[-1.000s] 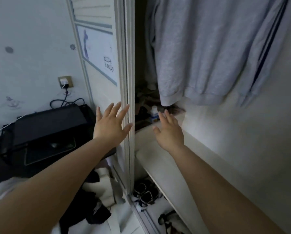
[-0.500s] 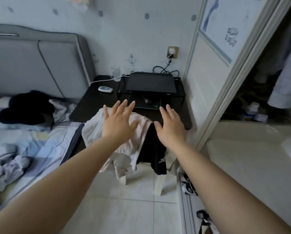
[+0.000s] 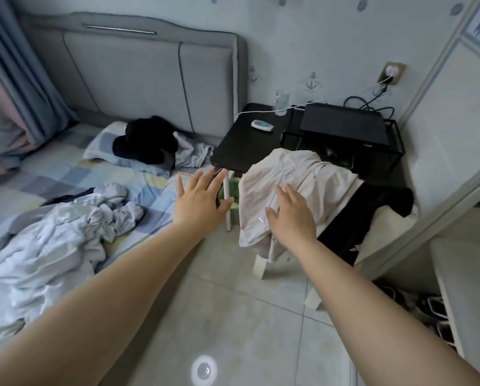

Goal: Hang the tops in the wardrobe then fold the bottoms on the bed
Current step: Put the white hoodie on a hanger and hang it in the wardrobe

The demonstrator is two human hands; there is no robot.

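No readable text — anchor motif on wallpaper (image 3: 313, 80).

Grey padded headboard (image 3: 138, 76), black side table (image 3: 247, 140), pale tiled floor (image 3: 233, 316), anchor-print wall (image 3: 311, 37).

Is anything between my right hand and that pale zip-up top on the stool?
Nothing visible. The right hand hovers open in front of the pale top, which lies uppermost, draped over the stool beside a black garment.
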